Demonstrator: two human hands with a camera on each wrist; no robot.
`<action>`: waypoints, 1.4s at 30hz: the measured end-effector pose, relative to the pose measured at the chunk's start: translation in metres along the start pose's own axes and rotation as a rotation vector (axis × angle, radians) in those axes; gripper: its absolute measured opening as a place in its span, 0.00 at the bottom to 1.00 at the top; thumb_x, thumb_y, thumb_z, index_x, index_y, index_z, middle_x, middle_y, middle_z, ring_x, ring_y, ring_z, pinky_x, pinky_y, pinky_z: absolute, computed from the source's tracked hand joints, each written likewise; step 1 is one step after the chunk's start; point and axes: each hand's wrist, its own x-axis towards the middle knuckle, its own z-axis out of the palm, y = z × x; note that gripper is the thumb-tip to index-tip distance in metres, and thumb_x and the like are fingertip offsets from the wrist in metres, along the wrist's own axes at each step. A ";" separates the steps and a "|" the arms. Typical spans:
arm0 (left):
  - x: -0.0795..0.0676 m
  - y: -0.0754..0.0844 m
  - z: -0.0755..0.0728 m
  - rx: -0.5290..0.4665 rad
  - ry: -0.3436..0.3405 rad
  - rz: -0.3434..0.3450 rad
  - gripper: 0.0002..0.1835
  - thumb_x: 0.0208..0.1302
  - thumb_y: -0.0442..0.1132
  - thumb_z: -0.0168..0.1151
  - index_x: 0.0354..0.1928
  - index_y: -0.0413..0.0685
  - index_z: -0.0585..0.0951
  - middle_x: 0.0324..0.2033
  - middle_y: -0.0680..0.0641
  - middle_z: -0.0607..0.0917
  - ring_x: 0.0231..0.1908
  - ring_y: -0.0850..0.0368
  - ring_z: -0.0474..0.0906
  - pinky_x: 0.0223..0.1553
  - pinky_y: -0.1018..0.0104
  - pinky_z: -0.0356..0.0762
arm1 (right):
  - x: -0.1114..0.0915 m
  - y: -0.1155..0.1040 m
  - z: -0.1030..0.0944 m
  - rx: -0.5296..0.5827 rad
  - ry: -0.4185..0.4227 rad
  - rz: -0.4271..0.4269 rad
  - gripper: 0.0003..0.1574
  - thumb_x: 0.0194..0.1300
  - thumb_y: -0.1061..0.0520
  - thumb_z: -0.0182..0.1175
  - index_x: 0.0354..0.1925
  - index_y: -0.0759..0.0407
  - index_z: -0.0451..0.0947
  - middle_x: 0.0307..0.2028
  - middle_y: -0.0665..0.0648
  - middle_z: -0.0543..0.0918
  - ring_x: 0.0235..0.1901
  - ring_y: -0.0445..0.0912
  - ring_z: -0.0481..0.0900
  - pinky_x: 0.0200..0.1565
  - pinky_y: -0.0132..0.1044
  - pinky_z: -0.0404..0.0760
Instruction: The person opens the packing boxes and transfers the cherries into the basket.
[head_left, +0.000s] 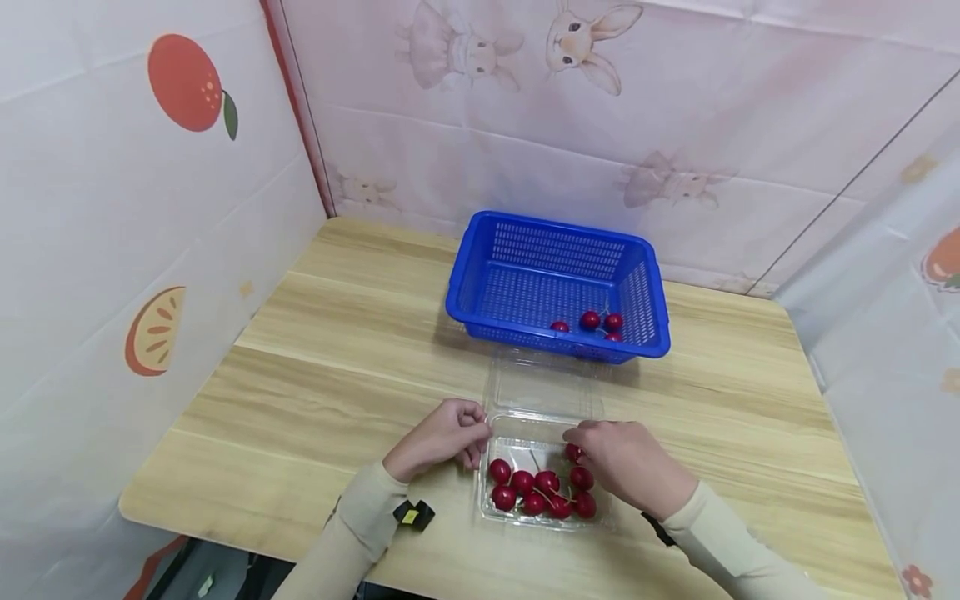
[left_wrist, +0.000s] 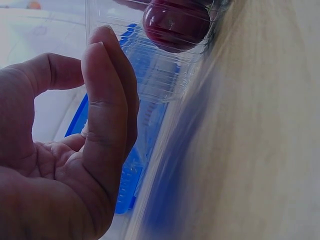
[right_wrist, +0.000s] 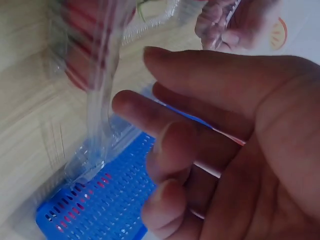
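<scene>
A clear plastic clamshell box (head_left: 519, 429) lies on the table, its lid (head_left: 545, 390) folded back towards the blue basket. Several dark red cherries (head_left: 547, 482), some with stems, sit inside the box. At the box's left rim, my left hand (head_left: 447, 435) pinches the edge between thumb and bent fingers; a cherry (left_wrist: 177, 22) shows through the plastic in the left wrist view. My right hand (head_left: 626, 462) is over the box's right side, partly covering a cherry (head_left: 573, 452). Its fingers (right_wrist: 137, 110) are loosely bent, thumb apart from them, with nothing between.
Behind the lid stands a blue perforated basket (head_left: 459, 312) with several cherries (head_left: 590, 320) towards its front right. The wooden table (head_left: 315, 392) meets printed cloth walls (head_left: 465, 133) at the back and sides. A small black item (head_left: 413, 516) is beside the left sleeve.
</scene>
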 end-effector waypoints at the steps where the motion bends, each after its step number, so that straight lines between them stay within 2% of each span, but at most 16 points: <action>1: 0.000 0.000 0.000 -0.001 0.000 0.000 0.04 0.69 0.34 0.59 0.36 0.40 0.77 0.20 0.51 0.82 0.17 0.62 0.78 0.20 0.72 0.82 | 0.000 -0.001 0.001 -0.010 -0.010 0.001 0.14 0.54 0.68 0.71 0.37 0.52 0.85 0.26 0.47 0.84 0.21 0.38 0.72 0.20 0.35 0.79; 8: 0.001 -0.003 -0.001 -0.005 -0.001 0.003 0.04 0.69 0.34 0.59 0.36 0.40 0.77 0.20 0.51 0.83 0.17 0.62 0.78 0.19 0.72 0.82 | -0.001 -0.004 0.014 -0.019 -0.029 0.009 0.18 0.50 0.73 0.67 0.29 0.50 0.82 0.21 0.45 0.79 0.19 0.37 0.67 0.17 0.31 0.70; 15: 0.000 -0.004 0.000 -0.001 -0.003 0.004 0.04 0.69 0.34 0.58 0.37 0.39 0.77 0.20 0.51 0.82 0.17 0.62 0.78 0.19 0.72 0.82 | -0.001 -0.003 0.023 -0.027 0.012 -0.007 0.16 0.56 0.70 0.68 0.25 0.48 0.82 0.21 0.46 0.80 0.18 0.37 0.69 0.17 0.30 0.70; 25: -0.001 -0.002 0.001 0.008 -0.001 0.003 0.04 0.68 0.34 0.59 0.37 0.40 0.78 0.20 0.51 0.82 0.17 0.62 0.78 0.20 0.72 0.83 | -0.001 0.000 0.028 -0.038 0.027 -0.042 0.14 0.53 0.67 0.72 0.26 0.51 0.79 0.22 0.45 0.77 0.18 0.38 0.69 0.17 0.30 0.69; 32: 0.001 -0.001 0.001 0.018 -0.003 0.011 0.05 0.69 0.34 0.59 0.37 0.39 0.78 0.20 0.51 0.82 0.17 0.61 0.78 0.20 0.71 0.82 | -0.001 0.004 0.022 -0.005 -0.006 -0.020 0.13 0.51 0.60 0.78 0.32 0.50 0.82 0.26 0.45 0.80 0.21 0.38 0.75 0.20 0.32 0.75; 37: 0.002 0.000 -0.001 0.021 -0.003 0.014 0.05 0.70 0.34 0.59 0.37 0.39 0.78 0.20 0.51 0.82 0.17 0.61 0.78 0.20 0.71 0.83 | -0.002 0.008 0.009 0.067 -0.014 -0.026 0.17 0.51 0.57 0.80 0.40 0.52 0.87 0.30 0.46 0.83 0.24 0.36 0.77 0.24 0.32 0.80; 42: 0.001 -0.001 -0.001 0.020 0.001 0.005 0.05 0.70 0.35 0.59 0.37 0.40 0.78 0.20 0.51 0.82 0.17 0.61 0.78 0.20 0.71 0.83 | -0.003 0.013 -0.004 0.126 0.007 -0.015 0.16 0.54 0.54 0.79 0.41 0.51 0.86 0.34 0.44 0.83 0.27 0.36 0.79 0.26 0.33 0.81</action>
